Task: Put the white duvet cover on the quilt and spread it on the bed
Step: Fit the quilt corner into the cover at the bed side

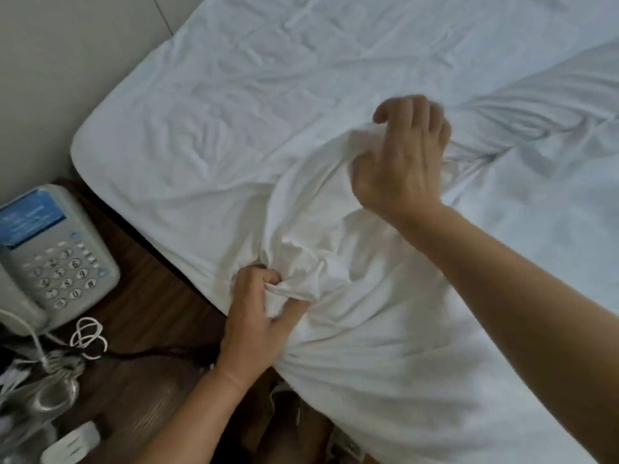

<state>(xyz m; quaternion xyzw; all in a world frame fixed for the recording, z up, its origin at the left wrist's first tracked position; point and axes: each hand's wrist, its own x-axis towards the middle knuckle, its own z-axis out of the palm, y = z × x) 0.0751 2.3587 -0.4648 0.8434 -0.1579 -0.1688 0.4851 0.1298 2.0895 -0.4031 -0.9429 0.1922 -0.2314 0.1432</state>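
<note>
The left hand [259, 316] grips a bunched fold of the white duvet cover [351, 296] at the near left edge of the bed [201, 128]. The right hand [398, 162], farther in, clutches another raised fold. A telephone [50, 256] sits on the wooden table [144, 346] at left.

I see the bed [201, 105] filling the upper and right part of the view, its corner pointing left. The duvet cover [368, 329] lies bunched on the bed's near edge. My left hand [258, 316] grips a fold at that edge; my right hand [398, 162] holds another fold further back. Left of the bed sits a nightstand [147, 363], with a telephone [50, 256] on it and a coiled cord [87, 333] just before the telephone.
</note>
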